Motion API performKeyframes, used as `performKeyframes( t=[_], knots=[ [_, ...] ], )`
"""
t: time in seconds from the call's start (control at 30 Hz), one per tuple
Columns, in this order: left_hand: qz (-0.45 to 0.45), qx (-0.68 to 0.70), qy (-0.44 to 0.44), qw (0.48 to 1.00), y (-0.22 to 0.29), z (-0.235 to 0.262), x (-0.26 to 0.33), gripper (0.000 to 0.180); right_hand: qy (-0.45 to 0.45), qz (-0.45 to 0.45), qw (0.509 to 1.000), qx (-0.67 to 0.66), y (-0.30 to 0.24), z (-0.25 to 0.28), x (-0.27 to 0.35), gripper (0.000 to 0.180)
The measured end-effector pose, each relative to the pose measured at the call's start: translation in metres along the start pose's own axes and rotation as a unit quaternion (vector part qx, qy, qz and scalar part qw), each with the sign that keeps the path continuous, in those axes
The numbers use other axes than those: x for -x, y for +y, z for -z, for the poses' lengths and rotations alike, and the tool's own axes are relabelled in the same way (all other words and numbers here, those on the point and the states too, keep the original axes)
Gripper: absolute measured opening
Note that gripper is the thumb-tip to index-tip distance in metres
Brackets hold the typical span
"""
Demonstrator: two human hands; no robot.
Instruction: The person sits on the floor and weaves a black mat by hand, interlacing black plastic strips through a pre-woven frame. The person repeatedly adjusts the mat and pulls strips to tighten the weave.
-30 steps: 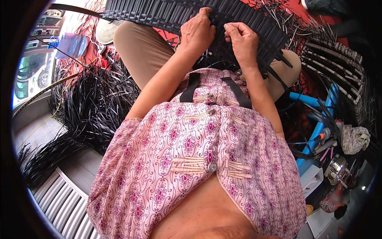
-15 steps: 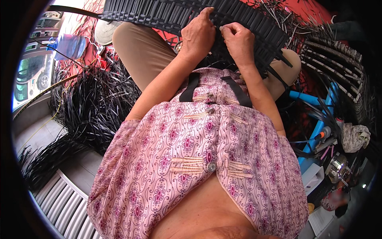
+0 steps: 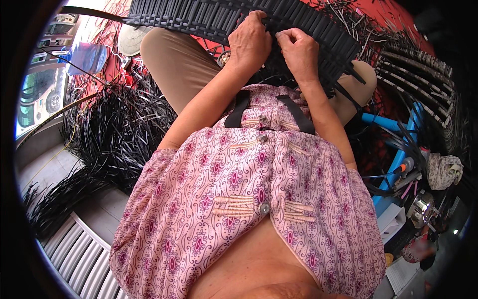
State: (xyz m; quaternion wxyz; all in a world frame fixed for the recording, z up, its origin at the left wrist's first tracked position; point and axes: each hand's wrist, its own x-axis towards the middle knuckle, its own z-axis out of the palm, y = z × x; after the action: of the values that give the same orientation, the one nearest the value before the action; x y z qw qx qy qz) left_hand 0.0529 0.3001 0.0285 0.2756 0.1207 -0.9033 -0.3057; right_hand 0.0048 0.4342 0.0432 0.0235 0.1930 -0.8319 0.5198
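Observation:
A dark grey woven panel [image 3: 199, 17] of flat plastic strips lies across my knees at the top of the view. My left hand [image 3: 250, 44] rests on its near edge, index finger stretched along the weave and the other fingers bent against it. Just to the right, my right hand [image 3: 300, 52] is closed in a pinch, thumb against index finger, close over the weave. Whatever sits in that pinch is too small to make out. Loose strip ends [image 3: 354, 74] stick out from the panel's right end.
A big heap of loose black strips [image 3: 119, 124] spreads at my left, beside a slatted silver-grey surface [image 3: 79, 254]. To my right are a blue frame [image 3: 398, 164], a striped strip bundle [image 3: 418, 79], a crumpled cloth [image 3: 444, 172] and a shiny metal container [image 3: 422, 208]. A round pale lid [image 3: 132, 40] lies past my left knee.
My left hand has shifted very slightly right and toward me along the panel. The right hand keeps its pinch in nearly the same place; the panel looks unmoved.

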Motion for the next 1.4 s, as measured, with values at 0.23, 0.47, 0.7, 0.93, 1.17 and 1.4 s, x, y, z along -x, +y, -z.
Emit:
performKeyframes(
  t=[0.23,0.47,0.7,0.93,1.17,1.4],
  knots=[
    [0.075,0.021,-0.076,0.994,0.000,0.008,-0.010,0.062,-0.002,-0.016,1.000,-0.018,-0.001,-0.001,0.000,0.016],
    [0.040,0.052,-0.092,0.994,-0.016,0.011,-0.014,0.077,-0.011,-0.019,1.000,0.002,-0.002,0.000,0.002,0.017],
    [0.062,0.093,-0.096,0.989,-0.015,0.015,-0.014,0.071,-0.012,0.006,0.999,0.047,0.000,-0.001,0.002,0.016],
    [0.087,0.256,-0.106,0.957,-0.043,0.001,-0.015,0.064,-0.045,0.029,0.990,0.129,-0.002,-0.002,0.001,0.017],
    [0.076,0.275,-0.138,0.948,-0.039,0.014,-0.016,0.064,-0.093,0.078,0.981,0.150,0.002,0.005,-0.006,0.020],
    [0.005,0.230,-0.162,0.960,-0.043,0.023,-0.020,0.065,-0.091,0.058,0.977,0.184,-0.003,-0.003,-0.008,0.020]
  ],
)
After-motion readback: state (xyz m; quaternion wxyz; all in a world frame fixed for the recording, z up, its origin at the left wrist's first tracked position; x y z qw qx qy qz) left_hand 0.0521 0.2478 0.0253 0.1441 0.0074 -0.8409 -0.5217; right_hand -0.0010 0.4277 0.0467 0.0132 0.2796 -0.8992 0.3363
